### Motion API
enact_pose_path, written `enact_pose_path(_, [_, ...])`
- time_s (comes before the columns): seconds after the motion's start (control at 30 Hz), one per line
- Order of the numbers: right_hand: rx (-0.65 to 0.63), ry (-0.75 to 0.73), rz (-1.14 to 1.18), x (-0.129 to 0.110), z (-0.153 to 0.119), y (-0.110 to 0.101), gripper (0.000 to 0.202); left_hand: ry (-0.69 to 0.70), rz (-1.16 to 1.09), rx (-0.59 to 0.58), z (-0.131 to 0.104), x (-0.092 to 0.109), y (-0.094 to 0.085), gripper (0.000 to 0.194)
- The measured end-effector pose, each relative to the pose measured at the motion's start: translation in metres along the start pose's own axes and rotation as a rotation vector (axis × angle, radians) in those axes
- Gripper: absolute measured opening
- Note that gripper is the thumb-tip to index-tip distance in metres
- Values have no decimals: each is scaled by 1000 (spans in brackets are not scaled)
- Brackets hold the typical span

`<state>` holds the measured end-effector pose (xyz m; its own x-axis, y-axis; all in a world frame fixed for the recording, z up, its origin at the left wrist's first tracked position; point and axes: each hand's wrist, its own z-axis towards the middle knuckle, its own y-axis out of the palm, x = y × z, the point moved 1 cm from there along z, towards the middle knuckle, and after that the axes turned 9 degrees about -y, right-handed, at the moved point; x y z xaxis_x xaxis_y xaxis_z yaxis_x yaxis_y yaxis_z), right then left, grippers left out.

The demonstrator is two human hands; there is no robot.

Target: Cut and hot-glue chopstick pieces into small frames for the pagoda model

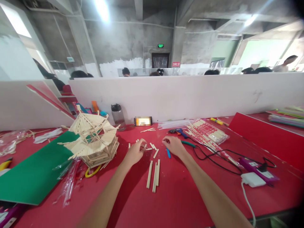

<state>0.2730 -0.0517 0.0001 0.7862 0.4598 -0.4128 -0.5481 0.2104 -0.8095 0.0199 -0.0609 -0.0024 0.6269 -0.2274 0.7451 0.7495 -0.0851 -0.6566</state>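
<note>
Now: long sticks [149, 174] lie on red table [175, 199]; short sticks [155, 154] just beyond them. Left hand [136, 153] beyond and left of the long sticks, fingers half curled; right hand [175, 145] beyond and right, fingers bent. Cannot tell whether either grips anything.

Wooden sticks [158, 172] lie on the red table [178, 199].

A grey concrete wall [123, 41] (patchily white below) stands beyond the white partition [180, 95]; a ceiling light [102, 11] glows.
</note>
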Motion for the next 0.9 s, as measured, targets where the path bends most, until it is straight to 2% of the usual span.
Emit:
enact_pose_path(0.13, [108,67,-107,25,-1,-12,21,-6,-154,-88,5,-5,6,34])
enact_pose_path(0.27, [190,198,-324,63,-7,-17,33,-31,-345,-155,4,2,7,41])
enact_pose_path(0.33, [181,278,-372,81,-10,-18,37,-59,-444,-190,1,8,5,47])
enact_pose_path(0.4, [120,336,-360,97,-12,-18,35,-108,-575,-234,-2,12,3,51])
enact_pose_path(0.5, [76,355,-337,108,-12,-19,31,-172,-756,-257,-5,15,2,52])
enact_pose_path(0.57, [156,322,-337,104,-9,-21,30,-188,-817,-240,-6,16,2,51])
enact_pose_path(0.67, [277,122,-221,79,-1,-23,26,-197,-875,-220,-6,17,3,49])
enact_pose_path(0.77, [227,-92,2,47,6,-21,27,-192,-902,-210,-6,18,5,47])
enact_pose_path(0.83, [204,-112,11,36,7,-19,26,-177,-888,-193,-6,19,6,47])
enact_pose_path(0.9, [231,-60,-63,43,6,-19,26,-159,-864,-174,-6,20,6,48])
